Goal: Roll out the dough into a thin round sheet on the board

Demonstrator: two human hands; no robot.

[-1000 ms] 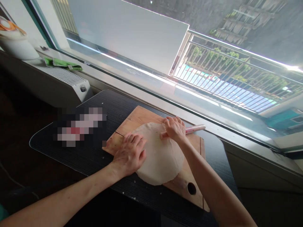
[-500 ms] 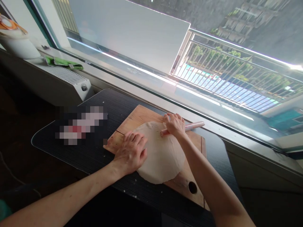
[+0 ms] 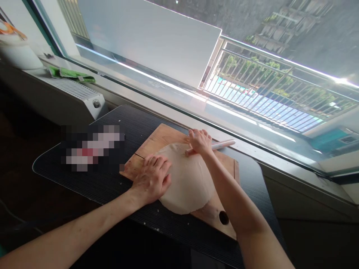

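Note:
A thin, round sheet of dough [image 3: 185,183] lies on a wooden cutting board [image 3: 162,135]. My right hand [image 3: 200,141] is over a slim, pale rolling pin [image 3: 224,144], gripping it at the dough's far edge. One end of the pin rests on the dough, and the other sticks out past the board toward the window. My left hand [image 3: 153,177] rests on the left rim of the dough, fingers bent and thumb apart, and hides part of that rim. A round hole [image 3: 223,217] pierces the board's near right corner.
The board stands on a dark table [image 3: 112,116] with small white crumbs near its front edge. A blurred-out item [image 3: 92,149] lies on the left. Beyond are a window sill [image 3: 168,119], a radiator [image 3: 92,102] with a green cloth [image 3: 73,74], and a white pot [image 3: 19,56].
The whole view has shifted slightly left. My right hand and the rolling pin have moved a little toward the window. My left hand stays on the dough's left rim.

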